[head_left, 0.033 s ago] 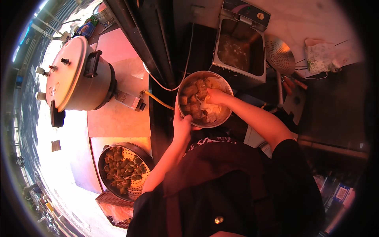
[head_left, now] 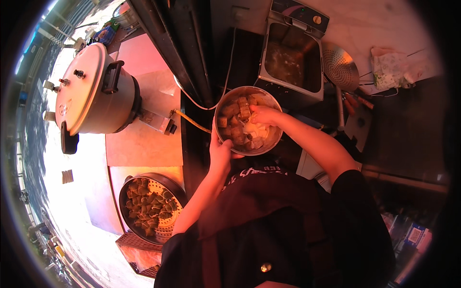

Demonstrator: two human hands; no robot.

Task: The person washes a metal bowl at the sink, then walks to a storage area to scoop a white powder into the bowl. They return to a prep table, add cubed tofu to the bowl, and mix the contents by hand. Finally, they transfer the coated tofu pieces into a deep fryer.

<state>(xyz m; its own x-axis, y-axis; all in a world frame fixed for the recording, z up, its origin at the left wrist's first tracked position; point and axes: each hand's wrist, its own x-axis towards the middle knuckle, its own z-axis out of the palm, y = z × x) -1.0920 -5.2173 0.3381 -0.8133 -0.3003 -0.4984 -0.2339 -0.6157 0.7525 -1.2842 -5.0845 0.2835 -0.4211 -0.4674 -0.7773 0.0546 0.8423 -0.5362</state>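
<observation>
A round metal bowl (head_left: 274, 135) is held in front of my torso. Inside it lie several brownish cube-like food chunks (head_left: 230, 111) with a pale, wet coating (head_left: 255, 129) among them. My left hand (head_left: 222, 151) grips the bowl's near left side, its thumb over the rim. Reaching in from the right, my right hand (head_left: 267, 115) has its fingers curled down among the chunks and pale coating. The fingertips are partly hidden there, so whatever they pinch does not show clearly.
Beyond the bowl stands a deep fryer (head_left: 315, 89) with liquid inside, a perforated skimmer (head_left: 340, 66) beside it. At left is a large pressure cooker (head_left: 91, 98) on a counter. Below it, a round pan with a perforated rack (head_left: 166, 224) holds leaf-wrapped dumplings (head_left: 149, 204).
My right hand has shifted very slightly within the bowl. My left hand and the bowl stay nearly where they were.
</observation>
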